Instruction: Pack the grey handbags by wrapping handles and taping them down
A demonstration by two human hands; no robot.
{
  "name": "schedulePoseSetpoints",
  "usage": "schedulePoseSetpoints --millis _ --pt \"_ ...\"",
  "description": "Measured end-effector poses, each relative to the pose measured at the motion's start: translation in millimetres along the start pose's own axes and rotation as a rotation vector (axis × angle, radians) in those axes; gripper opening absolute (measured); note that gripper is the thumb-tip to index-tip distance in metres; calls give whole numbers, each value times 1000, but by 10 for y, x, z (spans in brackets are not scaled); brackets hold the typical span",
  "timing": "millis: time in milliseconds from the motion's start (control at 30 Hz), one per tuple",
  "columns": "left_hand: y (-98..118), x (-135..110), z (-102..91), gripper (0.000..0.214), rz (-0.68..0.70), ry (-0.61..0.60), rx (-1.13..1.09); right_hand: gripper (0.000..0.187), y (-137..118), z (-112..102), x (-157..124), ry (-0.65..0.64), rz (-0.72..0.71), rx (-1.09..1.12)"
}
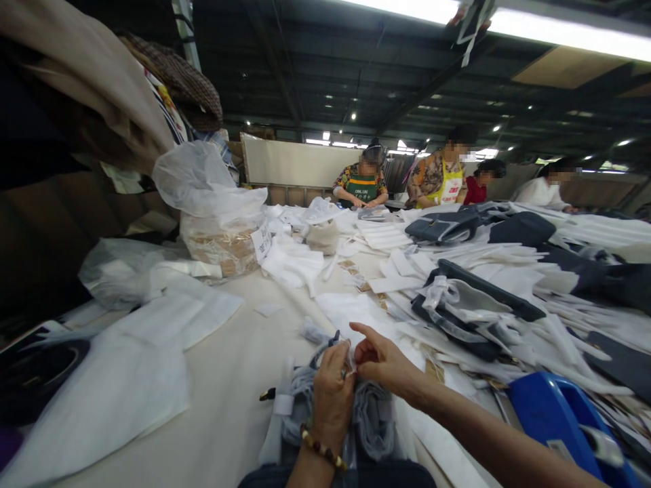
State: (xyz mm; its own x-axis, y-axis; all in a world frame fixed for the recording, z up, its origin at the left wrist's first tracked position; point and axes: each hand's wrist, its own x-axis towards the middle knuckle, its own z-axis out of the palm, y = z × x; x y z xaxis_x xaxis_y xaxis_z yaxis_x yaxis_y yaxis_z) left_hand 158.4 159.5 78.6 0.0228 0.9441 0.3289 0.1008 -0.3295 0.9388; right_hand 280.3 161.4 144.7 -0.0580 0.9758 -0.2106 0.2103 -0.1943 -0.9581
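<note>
Over a dark blue bag (285,476) at the bottom, both my hands meet at a small piece of clear plastic wrap (351,357). My left hand (333,390), with a beaded bracelet and a ring, is closed on the wrap. From the other side my right hand (381,359) pinches at its edge with thumb and curled fingers, the index finger stretched out. Rolled grey-blue straps in plastic (375,420) lie under and beside my hands. A white-wrapped strap end with a metal tip (268,394) sticks out at the left. What my left palm covers is hidden.
A blue tape dispenser (546,413) stands at the right. Beyond it lie dark bags (458,318) among white foam sheets. White padding (137,366) covers the table's left side, near a plastic-wrapped bundle (218,244). Several people (363,183) work across the table.
</note>
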Motion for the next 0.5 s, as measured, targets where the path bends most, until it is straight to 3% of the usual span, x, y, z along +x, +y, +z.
schedulePoseSetpoints --millis 100,200,400,500 --pt "-72 0 29 41 58 14 65 73 57 50 -51 46 -29 -61" --pt "-67 -8 51 36 115 37 147 50 118 58 -39 116 -54 -124" --pt "20 -25 65 28 279 118 373 35 261 -226 187 241 -54 -283" --pt "72 -51 38 27 407 166 420 35 298 -277 260 219 -205 -352"
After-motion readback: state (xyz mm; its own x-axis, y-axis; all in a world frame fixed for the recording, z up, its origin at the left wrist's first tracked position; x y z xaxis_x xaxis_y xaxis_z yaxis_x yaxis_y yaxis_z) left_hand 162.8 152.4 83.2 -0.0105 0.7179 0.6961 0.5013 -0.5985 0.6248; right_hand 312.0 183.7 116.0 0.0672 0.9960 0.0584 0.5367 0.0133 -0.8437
